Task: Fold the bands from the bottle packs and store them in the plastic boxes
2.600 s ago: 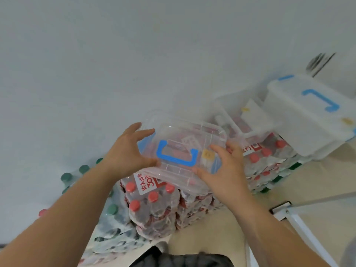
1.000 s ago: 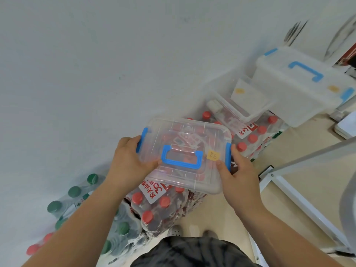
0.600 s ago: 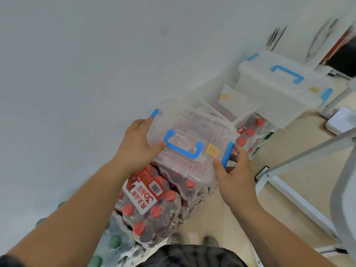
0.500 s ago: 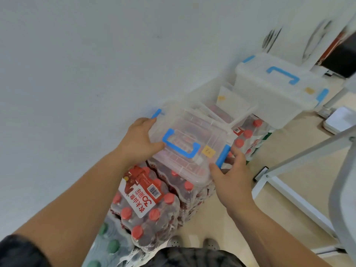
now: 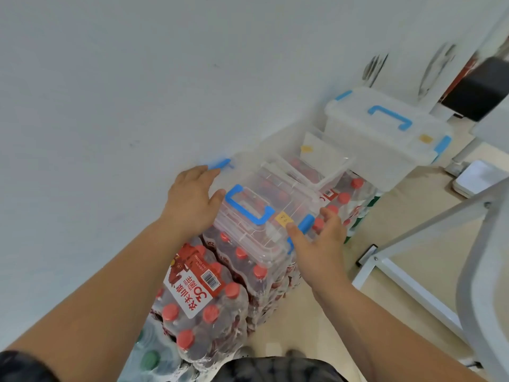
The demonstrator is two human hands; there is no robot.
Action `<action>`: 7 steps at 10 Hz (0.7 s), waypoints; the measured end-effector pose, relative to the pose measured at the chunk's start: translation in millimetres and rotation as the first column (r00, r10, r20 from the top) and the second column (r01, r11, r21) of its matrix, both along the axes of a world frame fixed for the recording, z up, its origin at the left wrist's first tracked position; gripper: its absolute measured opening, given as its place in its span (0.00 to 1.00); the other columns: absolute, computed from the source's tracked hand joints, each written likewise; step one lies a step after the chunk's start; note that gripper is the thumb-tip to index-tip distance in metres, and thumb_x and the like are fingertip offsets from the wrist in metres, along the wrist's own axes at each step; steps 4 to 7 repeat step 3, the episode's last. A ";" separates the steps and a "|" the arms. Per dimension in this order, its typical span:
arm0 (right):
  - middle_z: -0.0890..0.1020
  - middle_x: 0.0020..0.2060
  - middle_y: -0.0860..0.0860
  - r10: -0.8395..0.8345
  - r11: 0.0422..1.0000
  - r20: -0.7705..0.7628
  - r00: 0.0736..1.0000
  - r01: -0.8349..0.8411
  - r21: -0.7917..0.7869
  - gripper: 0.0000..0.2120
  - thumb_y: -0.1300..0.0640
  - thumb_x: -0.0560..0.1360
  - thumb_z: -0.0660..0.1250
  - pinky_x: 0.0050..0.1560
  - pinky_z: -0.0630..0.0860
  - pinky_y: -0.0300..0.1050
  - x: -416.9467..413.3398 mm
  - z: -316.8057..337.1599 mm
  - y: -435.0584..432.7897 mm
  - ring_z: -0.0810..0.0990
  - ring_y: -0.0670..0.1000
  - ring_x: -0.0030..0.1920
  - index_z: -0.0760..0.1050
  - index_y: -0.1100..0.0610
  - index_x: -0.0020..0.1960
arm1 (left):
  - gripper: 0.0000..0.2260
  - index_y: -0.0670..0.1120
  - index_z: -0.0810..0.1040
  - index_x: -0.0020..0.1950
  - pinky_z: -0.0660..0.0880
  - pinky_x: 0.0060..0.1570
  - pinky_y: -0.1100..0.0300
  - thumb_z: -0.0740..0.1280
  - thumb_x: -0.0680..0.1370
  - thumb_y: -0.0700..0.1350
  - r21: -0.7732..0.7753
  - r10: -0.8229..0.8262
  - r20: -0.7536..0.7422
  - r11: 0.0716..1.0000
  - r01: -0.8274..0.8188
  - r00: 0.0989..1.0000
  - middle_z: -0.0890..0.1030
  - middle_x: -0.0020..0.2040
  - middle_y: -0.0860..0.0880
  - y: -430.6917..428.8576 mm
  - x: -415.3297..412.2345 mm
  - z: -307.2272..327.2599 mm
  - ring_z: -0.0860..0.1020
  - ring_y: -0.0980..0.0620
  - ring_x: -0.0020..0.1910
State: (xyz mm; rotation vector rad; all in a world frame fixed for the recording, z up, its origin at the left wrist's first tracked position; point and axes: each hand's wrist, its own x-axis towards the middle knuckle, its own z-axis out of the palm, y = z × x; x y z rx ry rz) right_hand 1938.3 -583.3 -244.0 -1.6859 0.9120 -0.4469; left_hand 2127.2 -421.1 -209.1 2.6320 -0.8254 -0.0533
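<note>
Box [image 5: 271,188] sits lid-up on bottle packs [image 5: 198,293], long axis running between left hand [image 5: 190,199] and right hand [image 5: 319,249], fingers [image 5: 199,172] loosely spread.

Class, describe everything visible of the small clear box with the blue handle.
The small clear box is see-through plastic, lid on, with a flat blue handle, a blue latch at each end and a yellow sticker. It sits on a pack of red-capped bottles. The left hand lies against its left end, thumb on the lid; the right hand touches its right end.

Dark sleeve [image 5: 19,366], dark patterned garment [image 5: 275,370]
</note>
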 end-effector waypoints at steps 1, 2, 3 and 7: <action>0.61 0.72 0.46 0.043 0.988 -0.022 0.999 -0.045 -0.150 0.37 0.45 0.74 0.74 0.68 0.70 0.48 6.8 9.4 -15.9 0.67 0.50 0.72 0.58 0.46 0.76 | 0.23 0.46 0.67 0.76 0.57 0.75 0.49 0.62 0.82 0.51 -0.066 0.032 -0.012 0.997 -0.033 0.999 0.68 0.75 0.43 0.4 -17.2 12.0 0.63 0.42 0.74; 0.60 0.75 0.51 0.118 0.958 -0.048 0.992 -0.126 -0.256 0.37 0.45 0.74 0.73 0.74 0.65 0.55 17.5 20.6 -34.5 0.61 0.53 0.76 0.60 0.50 0.77 | 0.22 0.49 0.67 0.75 0.60 0.72 0.51 0.63 0.81 0.52 -0.162 0.065 -0.016 0.985 -0.067 0.998 0.69 0.74 0.46 -2.2 -38.9 27.3 0.64 0.44 0.73; 0.61 0.74 0.52 0.162 0.920 -0.070 0.984 -0.176 -0.350 0.33 0.43 0.73 0.73 0.73 0.65 0.52 26.8 42.1 -53.3 0.63 0.55 0.74 0.65 0.47 0.73 | 0.24 0.48 0.67 0.75 0.60 0.71 0.53 0.65 0.80 0.53 -0.216 0.103 0.029 0.972 -0.094 0.994 0.70 0.73 0.47 -8.2 -61.6 43.0 0.65 0.45 0.73; 0.61 0.74 0.52 0.162 0.920 -0.070 0.984 -0.176 -0.350 0.33 0.43 0.73 0.73 0.73 0.65 0.52 26.8 42.1 -53.3 0.63 0.55 0.74 0.65 0.47 0.73 | 0.24 0.48 0.67 0.75 0.60 0.71 0.53 0.65 0.80 0.53 -0.216 0.103 0.029 0.972 -0.094 0.994 0.70 0.73 0.47 -8.2 -61.6 43.0 0.65 0.45 0.73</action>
